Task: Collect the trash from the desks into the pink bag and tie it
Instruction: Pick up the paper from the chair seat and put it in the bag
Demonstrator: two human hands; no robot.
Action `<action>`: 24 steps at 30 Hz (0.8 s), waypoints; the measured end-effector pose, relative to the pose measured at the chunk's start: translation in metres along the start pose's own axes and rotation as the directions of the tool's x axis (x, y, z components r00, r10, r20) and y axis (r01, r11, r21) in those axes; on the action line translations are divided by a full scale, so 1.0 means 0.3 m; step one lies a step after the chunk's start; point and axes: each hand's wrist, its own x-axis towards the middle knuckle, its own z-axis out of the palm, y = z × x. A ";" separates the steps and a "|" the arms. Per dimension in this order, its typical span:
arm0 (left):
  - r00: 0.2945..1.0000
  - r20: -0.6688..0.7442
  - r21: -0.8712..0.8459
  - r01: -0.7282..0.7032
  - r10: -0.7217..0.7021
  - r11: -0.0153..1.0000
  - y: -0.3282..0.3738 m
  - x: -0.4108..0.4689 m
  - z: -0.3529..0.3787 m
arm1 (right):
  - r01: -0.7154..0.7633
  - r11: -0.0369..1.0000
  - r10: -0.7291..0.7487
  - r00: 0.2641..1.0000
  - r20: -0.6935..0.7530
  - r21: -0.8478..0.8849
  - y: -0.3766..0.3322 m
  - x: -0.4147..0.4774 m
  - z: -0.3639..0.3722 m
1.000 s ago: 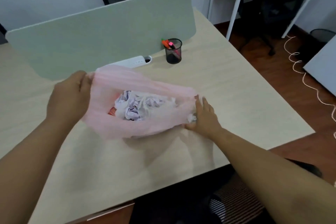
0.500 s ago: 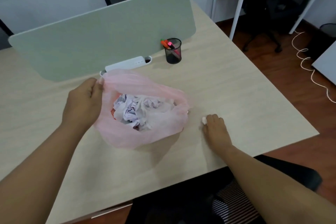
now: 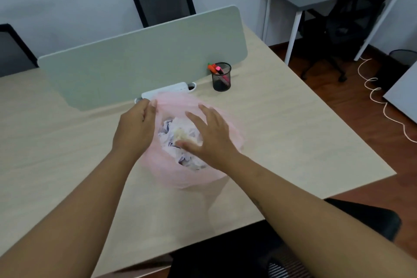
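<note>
The left hand (image 3: 135, 128) pinches the bag (image 3: 198, 176) rim to keep its mouth open, while the right hand (image 3: 209, 133), fingers spread and empty, hovers over the trash (image 3: 171, 140).

One pink bag (image 3: 191, 178), one pen cup (image 3: 221, 79), one power strip (image 3: 167, 91), one divider panel (image 3: 140, 63) — two hands (image 3: 135, 128) (image 3: 212, 135).

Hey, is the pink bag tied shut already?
No, the pink bag gapes open with crumpled paper showing, the left hand pinching its rim and the right hand spread flat above the opening.
</note>
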 end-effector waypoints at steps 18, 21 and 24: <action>0.893 -0.344 0.048 0.326 -0.291 0.944 -0.368 -0.207 -0.385 | -0.560 0.660 0.351 0.819 0.453 0.501 -0.058 0.090 0.258; 0.871 -0.343 -0.010 0.370 -0.351 0.929 -0.360 -0.244 -0.398 | -0.472 0.776 0.300 0.860 0.413 0.418 -0.041 0.078 0.298; 0.884 -0.269 -0.065 0.380 -0.383 0.923 -0.328 -0.260 -0.360 | -0.259 0.965 0.262 0.953 0.156 -0.037 0.081 0.057 0.280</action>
